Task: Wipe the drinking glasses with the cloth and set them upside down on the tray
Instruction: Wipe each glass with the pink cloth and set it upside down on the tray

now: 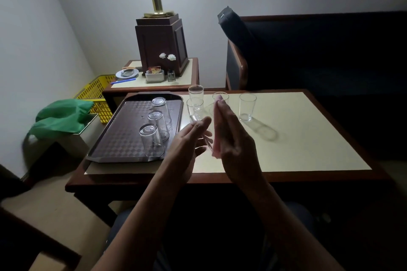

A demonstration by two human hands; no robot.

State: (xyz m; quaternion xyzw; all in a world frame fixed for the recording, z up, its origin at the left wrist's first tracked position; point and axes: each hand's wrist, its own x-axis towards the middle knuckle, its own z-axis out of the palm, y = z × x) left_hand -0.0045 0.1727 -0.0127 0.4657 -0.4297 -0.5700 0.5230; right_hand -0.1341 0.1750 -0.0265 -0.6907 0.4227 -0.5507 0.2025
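My left hand [187,143] grips a clear drinking glass [207,138] just above the table's front half. My right hand [233,138] stands edge-on with straight fingers and presses a pink cloth [214,149] against that glass. Three glasses stand upside down in a row on the dark brown tray [123,138] at the left: a far one [160,106], a middle one [156,122] and a near one [150,138]. Several upright glasses stand on the cream tabletop behind my hands, among them ones at the back [196,92], behind my left hand [195,109] and on the right [247,106].
The table [308,138] has a dark wooden rim. Behind it a side table [185,77] carries a lamp base, a dish, a holder and a small vase. A yellow basket [97,90] and a green bag [61,116] sit left. A dark sofa [319,55] runs along the right.
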